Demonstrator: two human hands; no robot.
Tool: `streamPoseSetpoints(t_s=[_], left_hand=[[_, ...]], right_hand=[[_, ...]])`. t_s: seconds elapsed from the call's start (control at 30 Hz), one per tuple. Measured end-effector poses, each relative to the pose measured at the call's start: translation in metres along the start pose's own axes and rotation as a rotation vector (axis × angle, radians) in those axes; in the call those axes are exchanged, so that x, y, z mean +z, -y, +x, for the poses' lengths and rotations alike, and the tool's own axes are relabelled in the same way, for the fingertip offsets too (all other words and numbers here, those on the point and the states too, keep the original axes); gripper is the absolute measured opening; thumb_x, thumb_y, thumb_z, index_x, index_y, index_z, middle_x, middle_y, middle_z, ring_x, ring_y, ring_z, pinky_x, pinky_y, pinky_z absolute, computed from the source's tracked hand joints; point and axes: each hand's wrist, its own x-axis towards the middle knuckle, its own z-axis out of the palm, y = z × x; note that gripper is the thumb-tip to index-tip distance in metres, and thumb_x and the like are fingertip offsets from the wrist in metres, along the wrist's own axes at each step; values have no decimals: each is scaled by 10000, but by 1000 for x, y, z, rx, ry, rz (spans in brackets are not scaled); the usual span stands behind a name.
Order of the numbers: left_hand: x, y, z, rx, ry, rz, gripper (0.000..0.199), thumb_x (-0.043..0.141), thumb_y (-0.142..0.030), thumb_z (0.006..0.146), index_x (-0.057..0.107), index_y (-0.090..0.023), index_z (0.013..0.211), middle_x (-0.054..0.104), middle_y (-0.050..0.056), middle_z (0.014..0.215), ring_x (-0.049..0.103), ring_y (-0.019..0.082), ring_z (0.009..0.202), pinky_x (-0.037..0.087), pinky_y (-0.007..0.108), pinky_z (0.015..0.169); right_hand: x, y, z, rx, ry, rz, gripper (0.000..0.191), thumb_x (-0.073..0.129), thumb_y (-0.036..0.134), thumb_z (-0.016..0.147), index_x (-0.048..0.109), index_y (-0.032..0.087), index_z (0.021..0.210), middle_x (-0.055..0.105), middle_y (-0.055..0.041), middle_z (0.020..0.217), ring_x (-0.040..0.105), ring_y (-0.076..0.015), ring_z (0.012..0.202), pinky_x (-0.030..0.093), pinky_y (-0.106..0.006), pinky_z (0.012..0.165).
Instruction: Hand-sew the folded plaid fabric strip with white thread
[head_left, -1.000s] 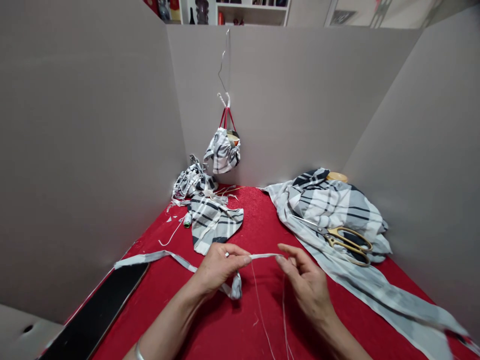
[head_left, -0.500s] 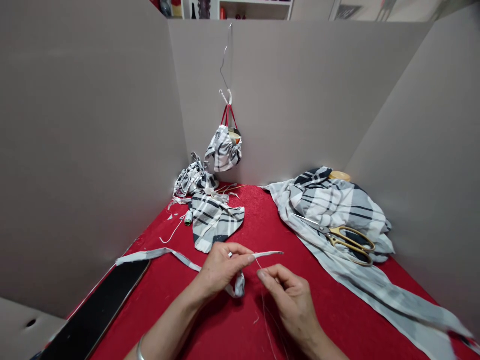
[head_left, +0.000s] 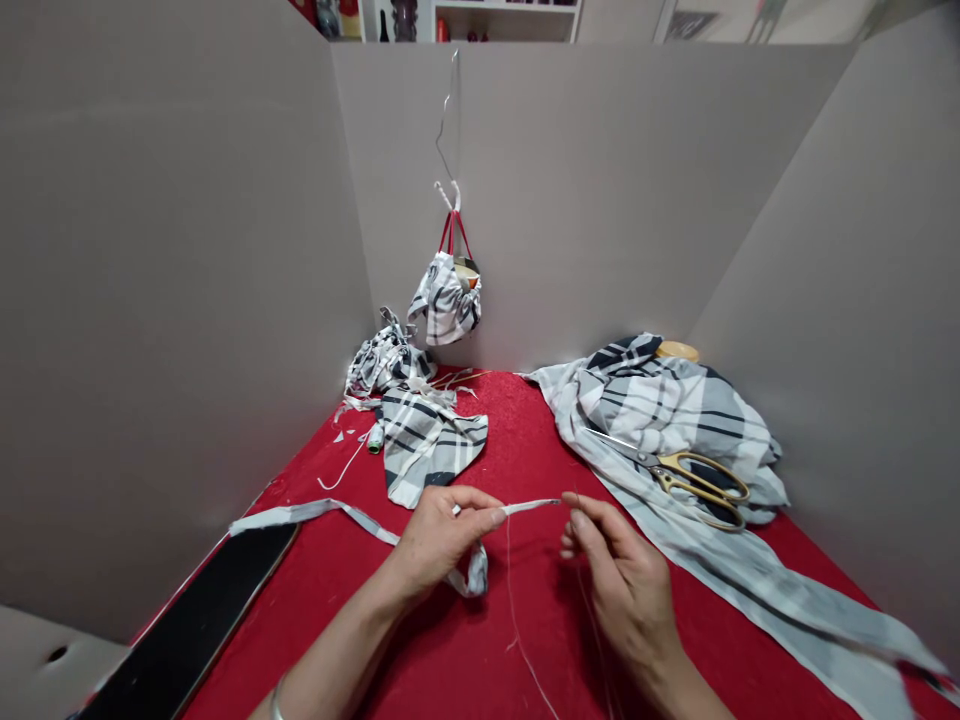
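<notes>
My left hand (head_left: 442, 537) pinches a narrow folded strip of grey and white cloth (head_left: 532, 506) between thumb and forefinger. The strip's short end points right; its long part loops below the hand and trails left. My right hand (head_left: 626, 580) is closed, thumb against fingers, with its forefinger tip at the strip's end. Fine white thread (head_left: 513, 610) drops from the strip near my left thumb, and another length runs down from my right fingers. Whether a needle is between those fingers is too small to tell.
Gold-handled scissors (head_left: 701, 487) lie on a checked cloth heap (head_left: 675, 410) at right. Checked scrap (head_left: 431, 445), a thread spool (head_left: 376, 438) and a scrap pile (head_left: 386, 360) lie back left. A checked pouch (head_left: 448, 300) hangs from a hook. Grey panels (head_left: 585, 200) enclose the red surface (head_left: 517, 440).
My right hand has moved right and slightly up, from beside my left thumb to the strip's tip. The thread by my left thumb now hangs loose. My left hand keeps its pinch.
</notes>
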Motion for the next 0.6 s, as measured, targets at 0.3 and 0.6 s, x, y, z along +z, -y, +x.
streamPoseSetpoints(t_s=[0.3,0.6], left_hand=[[0,-1,-1,14,-18,1,295,742,-375,625,710,-95,714,422,-66,416,298,42,392,213,184,403],[0,-4,-4,48,30,47,283,687,-365,683,743,-108,788,535,-13,515,344,61,440,246,197,434]], right_hand=[[7,12,-10,-117,309,47,187,540,286,869,646,180,758,625,-11,650,591,-134,587,461,-216,551],[16,13,-11,-180,329,7,182,503,244,891,673,179,883,579,-14,708,556,-135,646,436,-221,601]])
